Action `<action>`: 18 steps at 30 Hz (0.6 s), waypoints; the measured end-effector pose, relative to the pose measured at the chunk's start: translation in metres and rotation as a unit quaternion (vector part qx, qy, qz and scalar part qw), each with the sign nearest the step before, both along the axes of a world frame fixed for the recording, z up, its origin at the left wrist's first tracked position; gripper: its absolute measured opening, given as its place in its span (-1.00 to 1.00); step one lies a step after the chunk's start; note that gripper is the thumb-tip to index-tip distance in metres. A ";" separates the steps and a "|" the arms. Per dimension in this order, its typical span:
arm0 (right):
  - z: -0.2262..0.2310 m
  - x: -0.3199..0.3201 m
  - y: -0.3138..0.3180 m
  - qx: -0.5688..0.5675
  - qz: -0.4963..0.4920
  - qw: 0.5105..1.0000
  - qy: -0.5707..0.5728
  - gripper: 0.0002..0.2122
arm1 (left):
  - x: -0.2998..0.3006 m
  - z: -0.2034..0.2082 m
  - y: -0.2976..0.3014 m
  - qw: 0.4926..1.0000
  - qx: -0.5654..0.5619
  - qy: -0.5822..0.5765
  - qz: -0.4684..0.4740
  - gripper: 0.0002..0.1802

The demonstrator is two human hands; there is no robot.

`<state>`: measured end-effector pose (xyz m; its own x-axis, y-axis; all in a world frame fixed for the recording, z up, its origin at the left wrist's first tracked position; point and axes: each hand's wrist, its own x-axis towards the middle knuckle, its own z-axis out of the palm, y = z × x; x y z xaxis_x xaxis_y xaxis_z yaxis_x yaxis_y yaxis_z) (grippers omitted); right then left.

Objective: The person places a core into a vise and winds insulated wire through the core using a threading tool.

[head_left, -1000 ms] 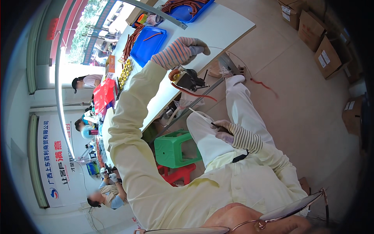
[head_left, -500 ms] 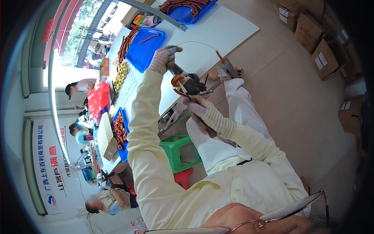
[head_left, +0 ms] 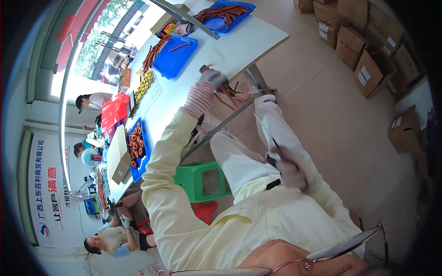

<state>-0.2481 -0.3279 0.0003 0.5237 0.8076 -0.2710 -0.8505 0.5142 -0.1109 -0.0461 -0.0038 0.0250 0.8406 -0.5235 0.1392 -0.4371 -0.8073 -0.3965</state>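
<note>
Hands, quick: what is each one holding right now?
Left hand: gloved, closed on a small dark part with red wires at the white table's edge.
Right hand: blurred, grip closed on a thin dark tool.

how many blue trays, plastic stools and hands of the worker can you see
blue trays: 3, far end, middle, near
plastic stools: 2, green, red
worker's hands: 2, left hand, right hand
total: 7
</note>
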 end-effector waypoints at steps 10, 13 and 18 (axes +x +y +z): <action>-0.088 0.026 -0.031 -0.535 -0.269 0.627 -0.498 -0.70 | 0.060 0.063 -0.117 0.923 -0.187 0.320 -0.103 -0.78; -0.053 0.052 -0.019 -0.415 -0.212 0.719 -0.516 -0.69 | 0.094 0.078 -0.121 0.875 -0.287 0.380 -0.091 -0.84; -0.045 0.083 0.031 -0.287 -0.189 0.761 -0.551 -0.65 | 0.133 0.087 -0.130 0.860 -0.308 0.405 0.029 -0.84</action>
